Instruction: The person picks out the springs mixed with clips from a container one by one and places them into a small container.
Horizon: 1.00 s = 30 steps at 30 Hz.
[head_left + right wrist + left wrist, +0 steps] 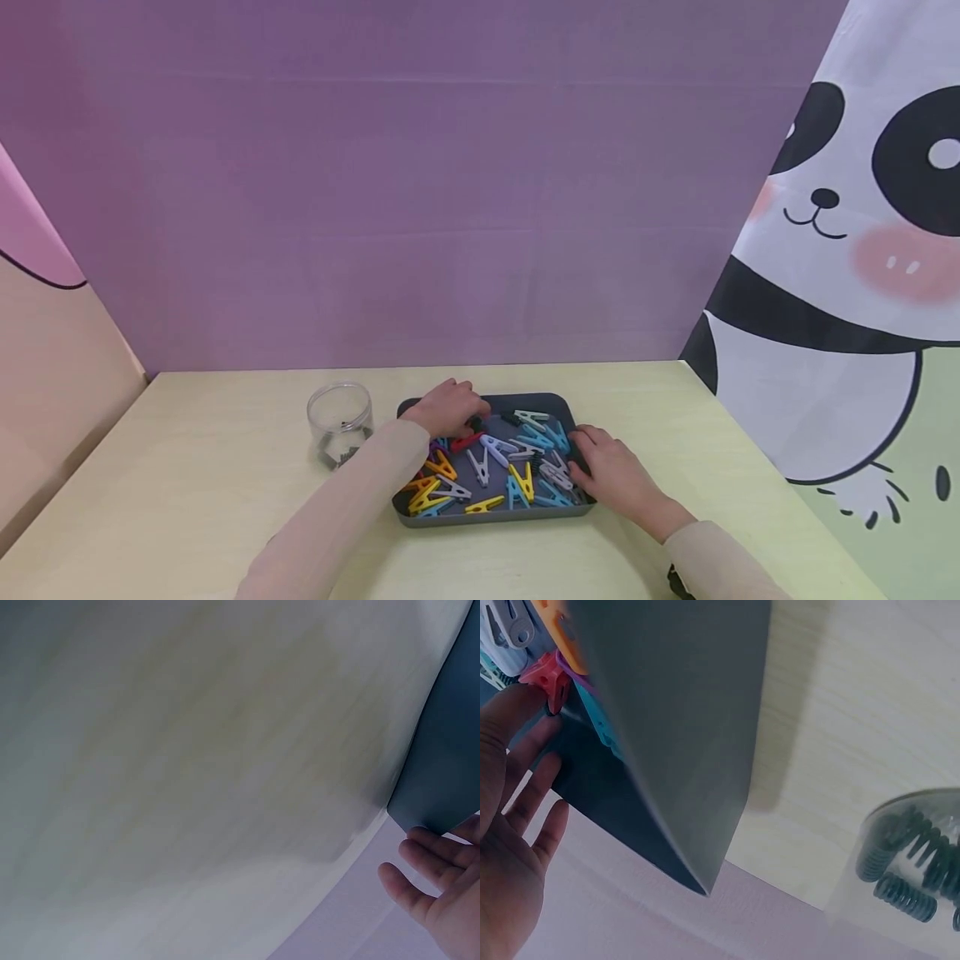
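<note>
A dark grey tray (491,518) holds many loose plastic clothespins in several colours. My left hand (448,408) reaches into its far left part. Thumb and forefinger pinch a small black spring (475,424), largely covered by the hand. Just beside it lies a red clothespin (549,678), close to the thumb in the left wrist view; the other fingers are spread. At the tray's right rim, my right hand (617,471) holds the edge, thumb on the inner side. Its fingers touch the tray's outer wall (446,750) in the right wrist view.
A clear round jar (340,410) stands left of the tray, with several dark coil springs (904,897) inside. The pale wooden table (225,467) meets a purple backdrop (420,208) at its far edge. A panda-print sheet (817,367) hangs at the right.
</note>
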Available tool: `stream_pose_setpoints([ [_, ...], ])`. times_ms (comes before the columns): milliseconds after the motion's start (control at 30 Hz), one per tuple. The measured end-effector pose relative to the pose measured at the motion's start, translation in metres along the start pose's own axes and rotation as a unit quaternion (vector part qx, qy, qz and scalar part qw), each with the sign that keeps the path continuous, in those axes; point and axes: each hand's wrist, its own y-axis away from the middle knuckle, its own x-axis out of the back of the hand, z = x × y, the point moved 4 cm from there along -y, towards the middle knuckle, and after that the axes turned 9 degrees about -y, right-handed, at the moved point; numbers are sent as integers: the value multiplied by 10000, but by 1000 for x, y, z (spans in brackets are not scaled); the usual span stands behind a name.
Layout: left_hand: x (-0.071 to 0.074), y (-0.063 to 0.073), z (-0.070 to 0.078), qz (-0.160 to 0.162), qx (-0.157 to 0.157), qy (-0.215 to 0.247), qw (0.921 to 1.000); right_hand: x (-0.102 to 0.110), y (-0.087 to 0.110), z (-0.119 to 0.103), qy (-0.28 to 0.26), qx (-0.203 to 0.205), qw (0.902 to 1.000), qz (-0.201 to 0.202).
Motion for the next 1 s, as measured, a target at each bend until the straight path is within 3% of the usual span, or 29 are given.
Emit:
stream_pose_setpoints([
  [333,0,5,0,249,-140,-26,9996,1,0,-2,-30,-20,10000,-48],
  [1000,17,18,-10,480,114,489,9976,0,0,3,43,-66,9999,-82],
])
